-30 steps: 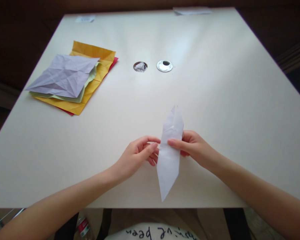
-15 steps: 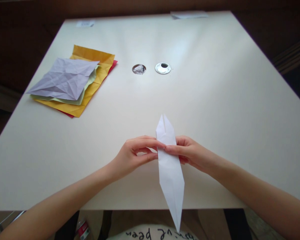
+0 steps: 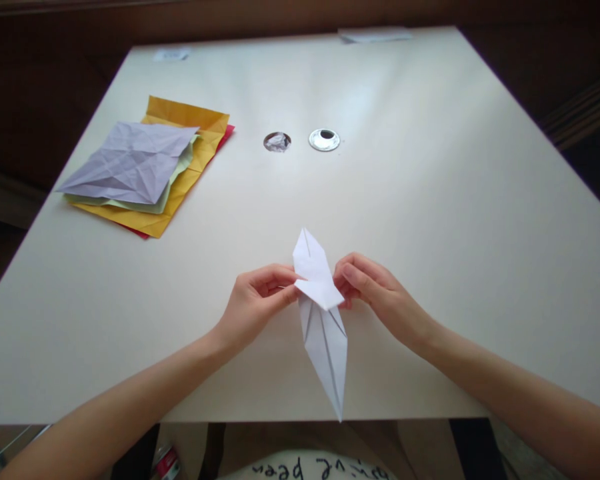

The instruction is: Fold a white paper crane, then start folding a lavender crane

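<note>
A long, narrow piece of folded white paper is held up near the front edge of the table, pointed at both ends. One flap stands raised across its middle, baring creased layers beneath. My left hand pinches the paper's left edge between thumb and fingers, at the flap. At the right edge, my right hand is curled close to the flap; its fingertips are partly hidden behind the paper, and whether they grip it does not show.
At the left lies a stack of creased sheets: lilac paper on top, with pale green, yellow paper and red below. Two round holes are set in the white table, one with a silver ring. A white paper lies at the far edge.
The upper layer of the white paper has been lifted at the middle into a raised flap. The paper has shifted left and its lower tip up. My right thumb has come off its face.
</note>
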Tool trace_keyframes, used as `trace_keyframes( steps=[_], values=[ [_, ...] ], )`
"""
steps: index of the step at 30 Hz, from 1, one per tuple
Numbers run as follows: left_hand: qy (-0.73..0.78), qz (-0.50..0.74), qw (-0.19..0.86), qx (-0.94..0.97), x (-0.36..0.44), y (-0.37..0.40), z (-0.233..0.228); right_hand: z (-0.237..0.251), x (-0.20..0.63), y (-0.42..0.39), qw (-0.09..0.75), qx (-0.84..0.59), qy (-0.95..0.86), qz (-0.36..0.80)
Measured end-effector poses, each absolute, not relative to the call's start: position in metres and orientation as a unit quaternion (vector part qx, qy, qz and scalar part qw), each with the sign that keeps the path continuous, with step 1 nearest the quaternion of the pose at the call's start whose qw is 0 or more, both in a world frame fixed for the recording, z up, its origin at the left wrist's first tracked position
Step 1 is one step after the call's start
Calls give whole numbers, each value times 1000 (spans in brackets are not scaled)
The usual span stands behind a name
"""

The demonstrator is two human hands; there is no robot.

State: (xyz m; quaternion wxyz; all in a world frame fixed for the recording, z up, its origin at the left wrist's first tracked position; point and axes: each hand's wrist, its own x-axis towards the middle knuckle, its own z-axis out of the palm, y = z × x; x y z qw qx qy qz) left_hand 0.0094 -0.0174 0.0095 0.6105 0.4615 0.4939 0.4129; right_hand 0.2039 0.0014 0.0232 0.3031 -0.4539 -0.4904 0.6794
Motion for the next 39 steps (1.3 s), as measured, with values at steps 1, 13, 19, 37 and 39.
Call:
trace_keyframes(
  steps=[1,13,19,37,39],
  values=[
    [507,416,605,451,10,-17,9,24,204,1,322,-453,-488,673],
    [489,404,622,460,13,-20,10,14,203,-4,323,-454,-542,630],
    [504,401,611,460,15,-22,9,10,202,-10,338,-479,-551,594],
    [494,410,619,452,17,-24,7,9,199,-10,345,-504,-560,560],
    [494,414,620,447,18,-24,7,9,200,-10,337,-505,-566,558]
  ],
)
